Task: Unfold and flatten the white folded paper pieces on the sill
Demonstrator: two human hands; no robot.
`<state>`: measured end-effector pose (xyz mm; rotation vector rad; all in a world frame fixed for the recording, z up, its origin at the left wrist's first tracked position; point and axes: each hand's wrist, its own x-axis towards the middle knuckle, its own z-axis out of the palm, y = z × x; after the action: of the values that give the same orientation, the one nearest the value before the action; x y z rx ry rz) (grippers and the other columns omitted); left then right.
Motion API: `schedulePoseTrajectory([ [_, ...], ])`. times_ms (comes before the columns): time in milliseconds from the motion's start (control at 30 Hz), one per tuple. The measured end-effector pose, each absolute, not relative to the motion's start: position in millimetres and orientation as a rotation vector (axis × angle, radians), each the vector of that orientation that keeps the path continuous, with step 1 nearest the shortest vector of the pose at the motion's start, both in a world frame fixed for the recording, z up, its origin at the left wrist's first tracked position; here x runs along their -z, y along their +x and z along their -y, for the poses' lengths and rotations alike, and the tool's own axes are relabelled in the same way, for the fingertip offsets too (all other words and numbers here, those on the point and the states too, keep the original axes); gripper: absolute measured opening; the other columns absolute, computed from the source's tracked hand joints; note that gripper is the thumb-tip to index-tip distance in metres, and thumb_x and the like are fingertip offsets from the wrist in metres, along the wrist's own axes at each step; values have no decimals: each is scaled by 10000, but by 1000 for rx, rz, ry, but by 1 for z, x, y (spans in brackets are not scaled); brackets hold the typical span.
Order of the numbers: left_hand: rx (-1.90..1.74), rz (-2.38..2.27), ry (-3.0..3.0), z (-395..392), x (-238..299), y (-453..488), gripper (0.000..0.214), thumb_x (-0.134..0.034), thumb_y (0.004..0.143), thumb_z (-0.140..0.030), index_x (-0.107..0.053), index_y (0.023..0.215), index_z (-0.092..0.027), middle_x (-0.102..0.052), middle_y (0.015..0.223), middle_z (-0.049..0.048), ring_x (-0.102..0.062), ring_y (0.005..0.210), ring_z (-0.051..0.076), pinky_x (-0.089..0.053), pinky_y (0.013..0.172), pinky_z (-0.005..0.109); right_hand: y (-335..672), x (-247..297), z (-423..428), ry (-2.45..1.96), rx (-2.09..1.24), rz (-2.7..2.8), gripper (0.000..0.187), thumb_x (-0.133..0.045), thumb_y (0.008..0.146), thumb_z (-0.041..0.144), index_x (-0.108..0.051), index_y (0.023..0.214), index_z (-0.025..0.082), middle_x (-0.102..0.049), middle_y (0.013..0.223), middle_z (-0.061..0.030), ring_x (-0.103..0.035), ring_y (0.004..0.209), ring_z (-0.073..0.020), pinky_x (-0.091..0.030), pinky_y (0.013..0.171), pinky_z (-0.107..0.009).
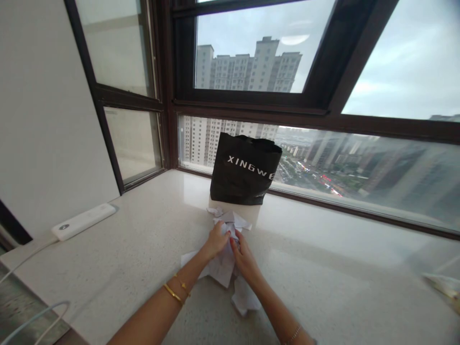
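Observation:
Both hands meet over the white stone sill, just in front of a black bag with white lettering. My left hand is closed on a piece of white paper, its fingers pinching the edge. On the other side of that piece, my right hand grips it too, thumb on top. Torn sheets lie below the hands, and another scrap rests nearer to me beside my right wrist. More torn bits lie between the hands and the bag. The fingers hide part of the held paper.
A white power strip with a cable sits at the left on the sill. Dark window frames stand behind the bag. At the right edge lies a blurred pale item. Loose cables hang at the lower left.

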<state>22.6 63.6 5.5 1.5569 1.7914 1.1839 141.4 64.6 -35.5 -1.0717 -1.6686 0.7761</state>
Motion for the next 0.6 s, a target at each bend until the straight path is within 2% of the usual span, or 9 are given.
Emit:
schedulePoseTrajectory([
  [167, -1077, -2041, 1726, -47, -26, 9, 456, -474, 727, -216, -440, 1182, -206, -472, 1247, 68, -382, 1160, 251, -284, 955, 400, 160, 24, -53, -1088, -607, 1704, 423, -391, 789, 438, -489, 1108, 178, -537, 1112, -106, -481, 1048, -223, -365, 907, -419],
  [367, -880, -1979, 1998, -39, -28, 1, 381, -458, 759, -245, -491, 1135, -190, -445, 1274, 76, -364, 1177, 228, -268, 974, 370, 201, 43, -52, -1275, -438, 1786, 396, -376, 767, 471, -550, 1004, 206, -596, 1014, -95, -515, 999, -244, -362, 886, -461],
  [467, -782, -1914, 2077, -30, -19, 6, 330, -439, 779, -286, -528, 1088, -210, -448, 1273, 63, -347, 1190, 228, -259, 982, 391, 208, 61, -55, -1391, -316, 1823, 426, -319, 783, 474, -561, 999, 198, -593, 1046, -117, -503, 1032, -270, -335, 890, -509],
  [600, -746, -1860, 2151, -22, -12, -4, 315, -403, 808, -303, -535, 1076, -204, -452, 1271, 64, -342, 1199, 218, -247, 1000, 403, 207, 70, -53, -1508, -170, 1967, 454, -261, 822, 426, -533, 1085, 175, -547, 1148, -134, -448, 1113, -283, -296, 911, -539],
])
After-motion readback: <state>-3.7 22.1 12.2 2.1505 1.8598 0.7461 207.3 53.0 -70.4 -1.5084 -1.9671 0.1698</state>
